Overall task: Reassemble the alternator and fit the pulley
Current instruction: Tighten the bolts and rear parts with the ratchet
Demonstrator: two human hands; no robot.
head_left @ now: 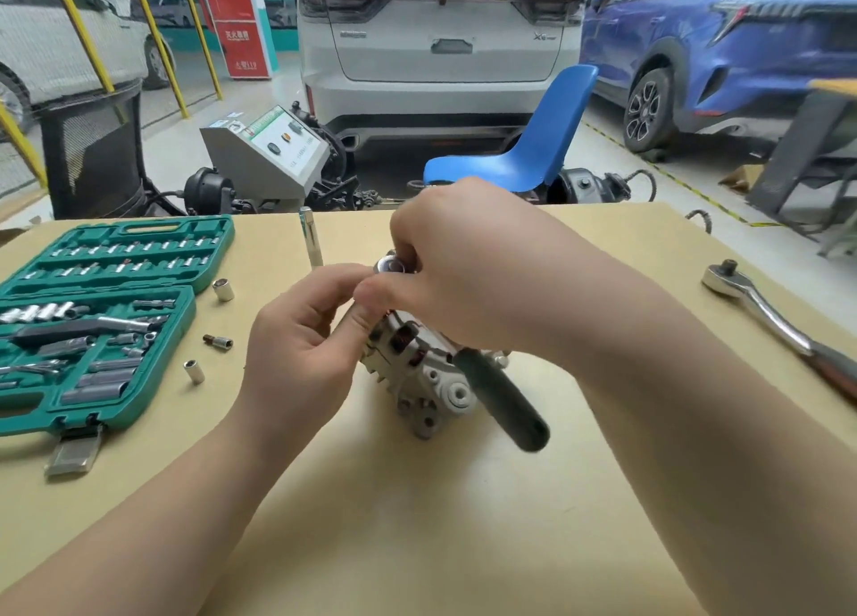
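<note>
Both hands meet over the top of the alternator [419, 374], which stands on the tan table [463, 522] near its middle, shaft end up. Right hand [463, 281] arches down from above, fingers curled close around a small bright metal piece [392, 264] at the top; whether that is the pulley's hub, a nut or a socket I cannot tell, as the fingers cover most of it. Left hand [301, 337] comes in from the side, thumb and fingers pinched narrow on the same spot or just below it, likely steadying the shaft end so the piece goes on straight. A dark green-handled tool [501, 397] slants down from under the right wrist, across the front of the housing; its working end is hidden, and I cannot say whether the hand holds it or it merely leans there. Copper windings show through the housing slots, so the body looks closed up; my guess is that this is the pulley-fitting stage, done by hand before any wrench is used. Large ratchet [765, 318] lies well off to the right, within reach, probably for final tightening. Open green socket case [92, 318] sits on the left edge, with three loose sockets [223, 289] between it and the alternator, perhaps tried sizes. An extension bar [310, 237] stands upright just behind the hands.
</note>
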